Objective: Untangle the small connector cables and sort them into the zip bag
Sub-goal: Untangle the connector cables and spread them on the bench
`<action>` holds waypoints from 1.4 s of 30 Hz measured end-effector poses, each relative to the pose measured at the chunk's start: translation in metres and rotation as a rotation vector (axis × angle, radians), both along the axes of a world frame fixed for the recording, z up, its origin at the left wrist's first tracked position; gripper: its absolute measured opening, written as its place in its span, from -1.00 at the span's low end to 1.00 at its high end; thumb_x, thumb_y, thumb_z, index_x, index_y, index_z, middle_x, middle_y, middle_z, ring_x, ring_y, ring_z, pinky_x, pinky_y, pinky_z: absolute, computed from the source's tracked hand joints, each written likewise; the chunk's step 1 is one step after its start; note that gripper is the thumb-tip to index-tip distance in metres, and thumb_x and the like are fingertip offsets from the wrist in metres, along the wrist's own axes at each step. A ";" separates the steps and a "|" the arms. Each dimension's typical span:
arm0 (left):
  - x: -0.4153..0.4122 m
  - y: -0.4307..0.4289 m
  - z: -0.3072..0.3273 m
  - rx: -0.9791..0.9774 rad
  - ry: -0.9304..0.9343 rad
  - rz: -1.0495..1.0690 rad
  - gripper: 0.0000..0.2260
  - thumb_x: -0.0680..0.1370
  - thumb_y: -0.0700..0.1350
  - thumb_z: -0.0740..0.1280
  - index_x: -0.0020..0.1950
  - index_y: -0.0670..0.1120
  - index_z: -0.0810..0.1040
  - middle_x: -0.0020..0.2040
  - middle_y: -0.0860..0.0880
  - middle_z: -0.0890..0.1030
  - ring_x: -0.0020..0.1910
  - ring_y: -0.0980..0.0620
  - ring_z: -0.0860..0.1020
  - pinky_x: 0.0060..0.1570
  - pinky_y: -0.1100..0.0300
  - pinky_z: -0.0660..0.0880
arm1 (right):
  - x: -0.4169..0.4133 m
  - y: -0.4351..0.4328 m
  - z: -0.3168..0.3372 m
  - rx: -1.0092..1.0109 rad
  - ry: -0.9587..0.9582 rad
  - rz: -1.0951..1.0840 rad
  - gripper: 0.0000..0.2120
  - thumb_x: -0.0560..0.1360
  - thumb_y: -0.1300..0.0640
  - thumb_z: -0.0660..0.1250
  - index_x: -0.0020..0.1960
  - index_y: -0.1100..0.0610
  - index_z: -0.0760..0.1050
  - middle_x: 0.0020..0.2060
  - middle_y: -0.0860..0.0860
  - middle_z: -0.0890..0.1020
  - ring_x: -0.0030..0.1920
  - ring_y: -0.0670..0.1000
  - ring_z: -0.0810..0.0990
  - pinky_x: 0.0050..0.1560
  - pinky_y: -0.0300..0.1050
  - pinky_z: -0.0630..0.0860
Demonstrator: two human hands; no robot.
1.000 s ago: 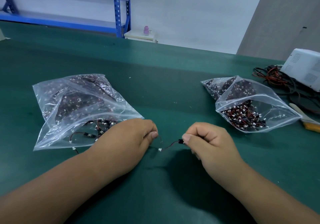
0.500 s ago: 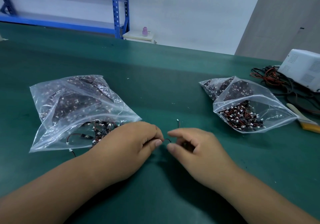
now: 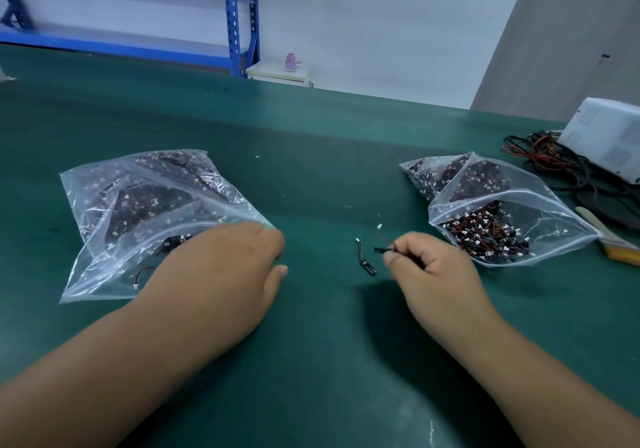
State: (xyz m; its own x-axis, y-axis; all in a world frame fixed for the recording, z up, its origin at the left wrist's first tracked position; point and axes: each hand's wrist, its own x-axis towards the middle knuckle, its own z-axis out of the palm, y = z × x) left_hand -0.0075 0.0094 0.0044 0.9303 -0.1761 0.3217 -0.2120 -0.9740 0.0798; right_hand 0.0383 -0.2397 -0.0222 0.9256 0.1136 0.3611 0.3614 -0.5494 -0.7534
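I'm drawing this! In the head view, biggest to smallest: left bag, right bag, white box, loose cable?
1. left bag
2. right bag, only slightly smaller
3. white box, cut off by the picture's edge, so unsure
4. loose cable, tiny

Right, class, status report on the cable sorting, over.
Left hand idle at left zip bag. Right hand pinches one connector cable; second cable lies loose on mat. Nothing between right hand and right zip bag.

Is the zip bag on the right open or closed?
Open. The right bag has a gaping mouth, with cables showing inside.
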 end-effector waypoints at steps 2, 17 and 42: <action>-0.001 0.004 -0.001 0.089 0.012 0.079 -0.79 0.54 0.21 0.14 -0.10 0.09 0.33 -0.14 0.12 0.45 -0.11 0.06 0.46 -0.11 0.11 0.47 | 0.006 -0.004 -0.001 -0.029 0.015 -0.079 -0.82 0.51 0.09 0.36 -0.25 0.08 0.48 -0.49 -0.12 0.45 -0.45 -0.14 0.36 -0.38 -0.17 0.34; 0.005 0.021 -0.017 0.324 0.110 0.146 -0.93 0.47 0.06 0.22 -0.14 0.11 0.36 -0.18 0.13 0.42 -0.17 0.05 0.50 -0.23 0.04 0.50 | 0.001 0.000 -0.003 -0.485 -0.041 0.027 -0.78 0.48 0.12 0.40 0.10 -0.08 0.62 -0.06 -0.18 0.50 -0.05 -0.07 0.51 0.08 -0.02 0.50; -0.002 -0.012 -0.005 -0.058 0.138 -0.249 -0.78 0.57 0.10 0.25 0.22 0.20 0.43 0.12 0.26 0.43 0.17 0.21 0.41 0.25 0.21 0.36 | 0.009 0.001 -0.002 -0.408 -0.072 0.001 -0.83 0.51 0.12 0.41 0.09 -0.01 0.64 -0.09 -0.11 0.51 0.00 0.00 0.55 0.10 0.01 0.50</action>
